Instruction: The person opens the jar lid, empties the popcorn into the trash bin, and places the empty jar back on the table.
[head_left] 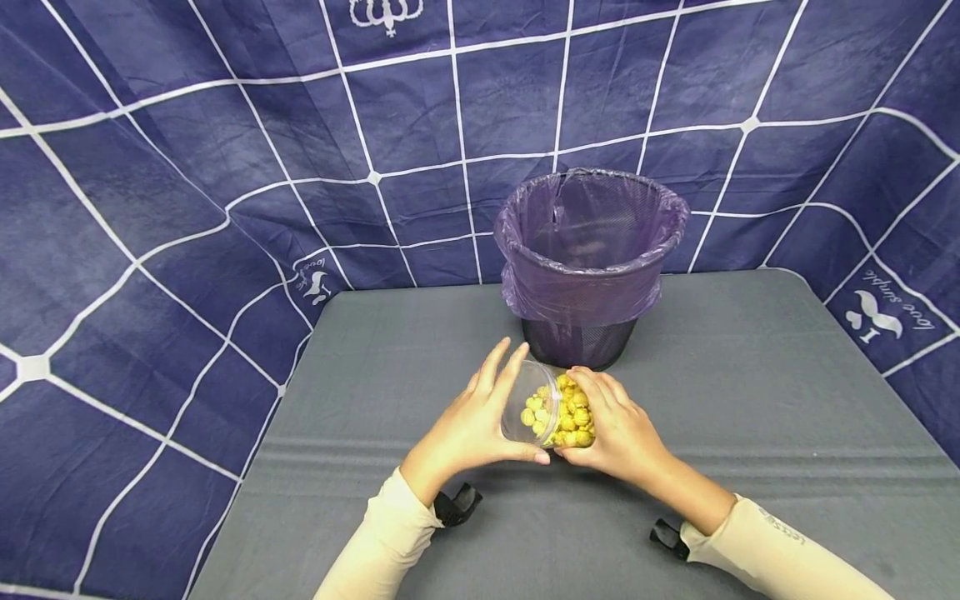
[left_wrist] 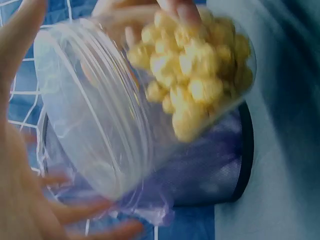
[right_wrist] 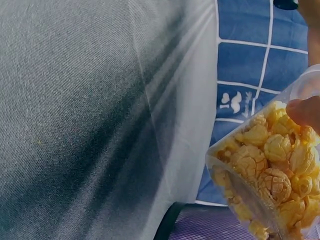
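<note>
A clear plastic jar (head_left: 576,410) with yellow popcorn (left_wrist: 195,65) inside lies tilted on its side in the air, in front of the bin. My right hand (head_left: 624,429) grips the jar round its popcorn-filled end, and its thumb (right_wrist: 306,111) presses on the wall in the right wrist view. Around the wide, ribbed clear end, my left hand (head_left: 467,427) is spread, its fingers long and apart. In the left wrist view those fingers are blurred, so contact with the rim is hard to tell. Whether a lid covers that end I cannot tell.
A black mesh bin (head_left: 581,337) lined with a purple bag (head_left: 585,292) stands just behind the hands. Grey cloth (head_left: 390,358) covers the table. A blue curtain with white lines (head_left: 412,108) hangs at the back and sides.
</note>
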